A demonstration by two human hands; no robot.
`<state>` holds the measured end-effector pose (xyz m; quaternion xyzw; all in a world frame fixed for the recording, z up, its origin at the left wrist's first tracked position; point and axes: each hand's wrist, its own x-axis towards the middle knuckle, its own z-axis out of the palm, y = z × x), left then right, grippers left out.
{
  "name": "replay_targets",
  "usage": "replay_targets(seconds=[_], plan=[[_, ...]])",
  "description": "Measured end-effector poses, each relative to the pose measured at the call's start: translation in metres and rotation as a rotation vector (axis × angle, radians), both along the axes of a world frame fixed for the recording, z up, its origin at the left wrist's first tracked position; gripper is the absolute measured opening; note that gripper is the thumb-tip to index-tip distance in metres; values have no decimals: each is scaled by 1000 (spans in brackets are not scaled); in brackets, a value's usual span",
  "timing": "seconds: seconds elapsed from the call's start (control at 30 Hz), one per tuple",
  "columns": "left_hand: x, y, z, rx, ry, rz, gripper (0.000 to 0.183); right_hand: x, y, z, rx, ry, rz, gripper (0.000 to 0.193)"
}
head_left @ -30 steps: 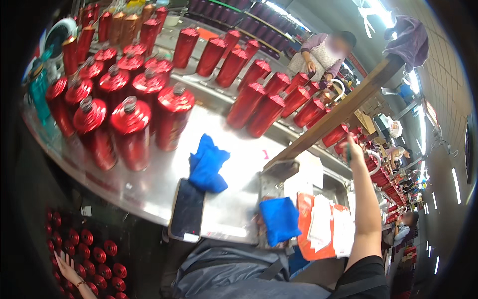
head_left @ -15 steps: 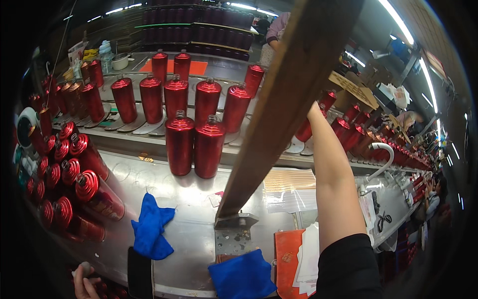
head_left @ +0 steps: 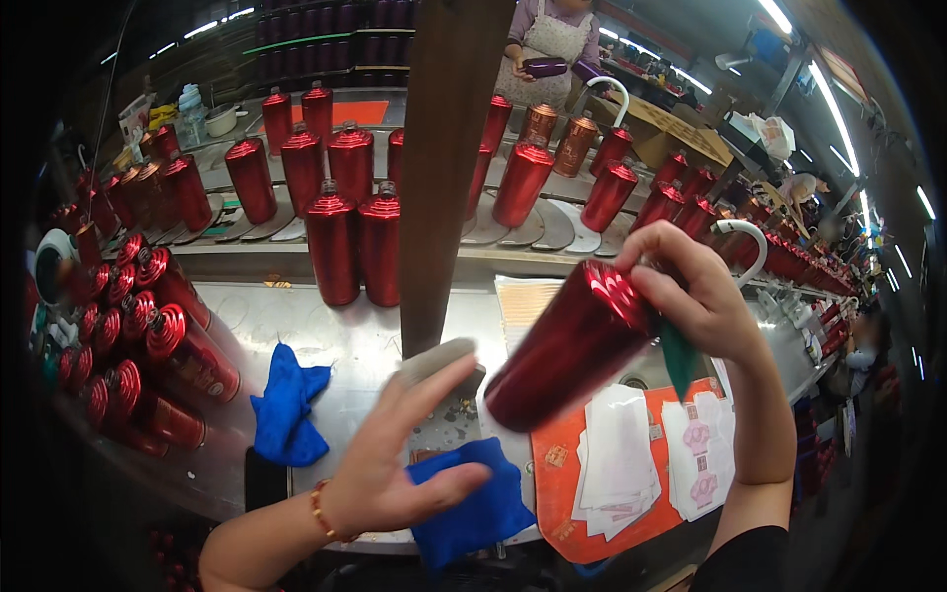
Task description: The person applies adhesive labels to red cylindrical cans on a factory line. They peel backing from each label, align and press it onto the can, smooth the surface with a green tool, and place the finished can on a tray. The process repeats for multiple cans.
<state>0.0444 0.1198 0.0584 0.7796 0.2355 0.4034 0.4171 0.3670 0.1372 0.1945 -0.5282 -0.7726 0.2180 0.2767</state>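
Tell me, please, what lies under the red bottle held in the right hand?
Under the red bottle in the right hand lie an orange mat and white label sheets; the steel table directly beneath is hidden.

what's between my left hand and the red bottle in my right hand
Nothing visible. The left hand is open, palm up, just left of the red bottle, which the right hand holds tilted by its top end. Only open air over the steel table shows between them. The blue cloth lies lower, under the left hand.
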Motion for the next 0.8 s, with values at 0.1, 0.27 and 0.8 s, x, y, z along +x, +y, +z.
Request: replay_targets(seconds=[0.1, 0.27, 0.8], plan=[[54, -17, -1, -615, -412, -417, 107, -17, -30, -2, -169, 297, 332, 15], [49, -55, -24, -1045, -565, -530, 96, -34, -19, -64, -495, 418, 362, 28], [32, -35, -80, -578, -23, 232, 103, -63, -37, -181, -824, 714, 133, 76]])
